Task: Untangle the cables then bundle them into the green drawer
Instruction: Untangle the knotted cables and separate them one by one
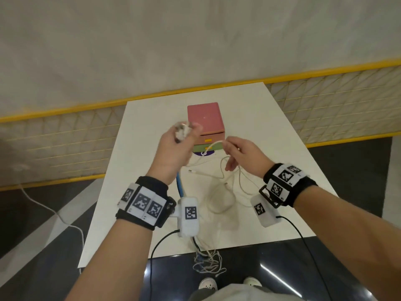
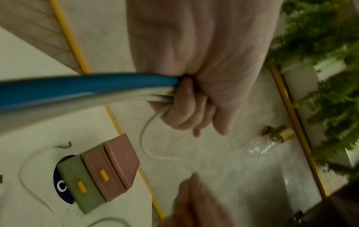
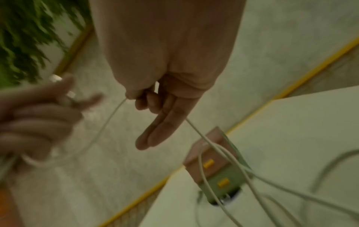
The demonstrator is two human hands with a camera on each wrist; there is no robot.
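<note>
A white bench (image 1: 271, 131) stands against a yellow-railed mesh barrier (image 1: 338, 88). Only the wrist views show green foliage (image 2: 328, 50). One two-drawer box (image 1: 205, 118) holds the closed green drawer (image 1: 207, 147). Left hand (image 1: 173, 148) fingers grip bunched cables (image 2: 77, 90); right hand (image 1: 245, 154) fingers pinch one white cable (image 1: 213, 145).

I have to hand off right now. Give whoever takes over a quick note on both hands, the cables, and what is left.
Left hand: raised, grips a bunch of cables, the blue cable among them.
Right hand: pinches one white cable and draws it out from the bunch.
More loose cables lie on the white table, and some hang over its near edge.
Green drawer: shut, under the pink drawer.
Done: untangling begun. Left: finish separating, bundle, open the green drawer, put the cables in.
</note>
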